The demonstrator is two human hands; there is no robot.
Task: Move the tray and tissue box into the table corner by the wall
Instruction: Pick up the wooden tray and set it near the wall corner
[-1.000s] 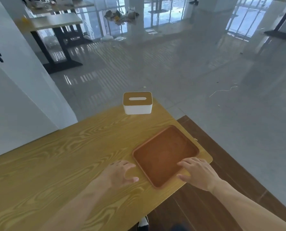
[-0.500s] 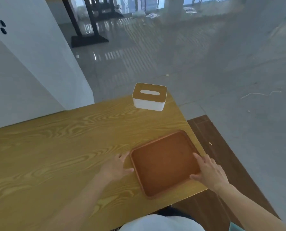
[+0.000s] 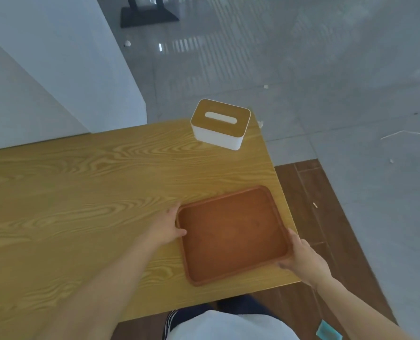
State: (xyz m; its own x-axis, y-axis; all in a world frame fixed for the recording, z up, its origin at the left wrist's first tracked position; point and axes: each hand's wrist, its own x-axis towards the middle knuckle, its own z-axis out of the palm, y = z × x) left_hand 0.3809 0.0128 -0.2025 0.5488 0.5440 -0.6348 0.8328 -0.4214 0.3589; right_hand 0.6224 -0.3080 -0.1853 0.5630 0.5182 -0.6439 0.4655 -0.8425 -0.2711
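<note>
A brown rectangular tray (image 3: 231, 234) lies empty on the yellow wooden table (image 3: 81, 192), near its front right corner. My left hand (image 3: 167, 225) grips the tray's left rim, thumb over the edge. My right hand (image 3: 302, 258) holds the tray's right front corner, fingers curled under the rim. A white tissue box (image 3: 220, 123) with a wooden lid and a slot stands at the table's far right corner, apart from the tray.
A white wall (image 3: 44, 77) runs along the table's far edge on the left. Grey tiled floor (image 3: 326, 69) lies beyond, with brown wood flooring to the right of the table. A black table base stands far back.
Both hands have gone from resting near the tray to gripping its left rim and right front corner. The camera has tilted down and moved closer to the table.
</note>
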